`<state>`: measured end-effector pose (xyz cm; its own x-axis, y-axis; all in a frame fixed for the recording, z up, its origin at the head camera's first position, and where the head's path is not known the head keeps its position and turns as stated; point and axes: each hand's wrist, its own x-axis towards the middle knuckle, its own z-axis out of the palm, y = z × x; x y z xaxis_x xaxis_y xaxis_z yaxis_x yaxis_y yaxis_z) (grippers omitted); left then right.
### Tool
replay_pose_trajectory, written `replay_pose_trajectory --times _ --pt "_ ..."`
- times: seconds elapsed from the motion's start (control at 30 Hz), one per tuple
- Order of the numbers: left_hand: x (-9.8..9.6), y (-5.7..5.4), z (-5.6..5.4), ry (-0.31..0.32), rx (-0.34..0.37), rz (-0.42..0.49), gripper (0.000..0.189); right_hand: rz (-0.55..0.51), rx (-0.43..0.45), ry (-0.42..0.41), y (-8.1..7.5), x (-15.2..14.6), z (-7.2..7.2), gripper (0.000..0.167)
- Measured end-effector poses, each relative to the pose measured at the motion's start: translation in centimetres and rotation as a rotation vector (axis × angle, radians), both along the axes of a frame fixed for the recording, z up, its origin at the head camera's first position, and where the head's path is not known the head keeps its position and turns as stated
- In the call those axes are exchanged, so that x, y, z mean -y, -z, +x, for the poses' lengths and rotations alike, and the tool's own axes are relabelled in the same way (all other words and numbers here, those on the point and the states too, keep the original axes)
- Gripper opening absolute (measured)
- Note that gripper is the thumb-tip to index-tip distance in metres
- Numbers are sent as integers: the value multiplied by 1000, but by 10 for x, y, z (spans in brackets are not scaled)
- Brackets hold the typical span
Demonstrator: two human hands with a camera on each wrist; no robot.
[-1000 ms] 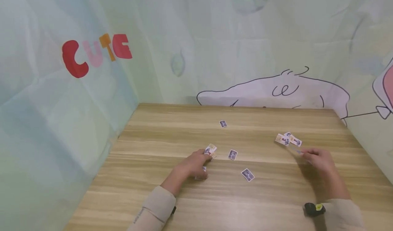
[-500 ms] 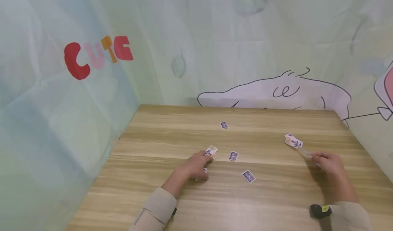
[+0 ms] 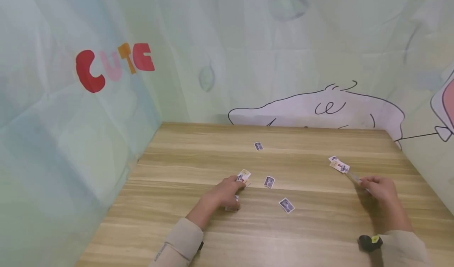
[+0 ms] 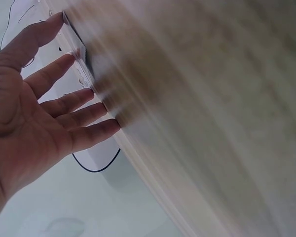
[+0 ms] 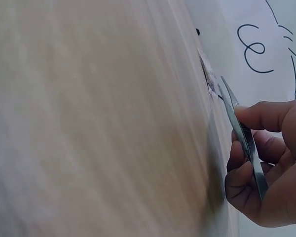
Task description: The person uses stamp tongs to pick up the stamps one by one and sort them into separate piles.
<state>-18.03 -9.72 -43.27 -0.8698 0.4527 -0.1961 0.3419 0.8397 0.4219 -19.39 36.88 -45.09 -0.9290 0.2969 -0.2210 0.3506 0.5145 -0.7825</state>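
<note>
With curled fingers my right hand (image 3: 380,188) holds a pair of metal tweezers (image 5: 245,136), which points away from me and to the left. The tips touch or nearly touch the corner of a printed card (image 3: 339,166); whether they pinch it I cannot tell. Another card (image 3: 332,158) shows from beneath its far end. My left hand (image 3: 224,193) rests on the table with spread fingers, as the left wrist view shows too. Past its fingertips lies a colourful card (image 3: 244,175). One more card (image 3: 232,208) is partly hidden by the thumb.
Several small dark-printed cards lie apart: a far card (image 3: 258,146), a middle card (image 3: 269,182) and a near card (image 3: 286,205). The wooden table (image 3: 198,140) meets a patterned cloth wall (image 3: 248,62) at the back and another cloth (image 3: 42,140) at the left.
The right hand has moved right and slightly nearer with the tweezers. The card at their tips has shifted right, onto the card it partly overlapped before. The left hand has stayed in place.
</note>
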Motion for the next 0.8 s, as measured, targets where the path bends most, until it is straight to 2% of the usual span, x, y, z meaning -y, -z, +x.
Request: replay_pose_trajectory --times 0.27,0.8 --pt "1 -3 -3 8 -19 -8 66 -2 35 47 -6 5 -5 34" --pt "2 -7 -6 3 -20 -15 66 -7 23 16 -7 7 -9 31"
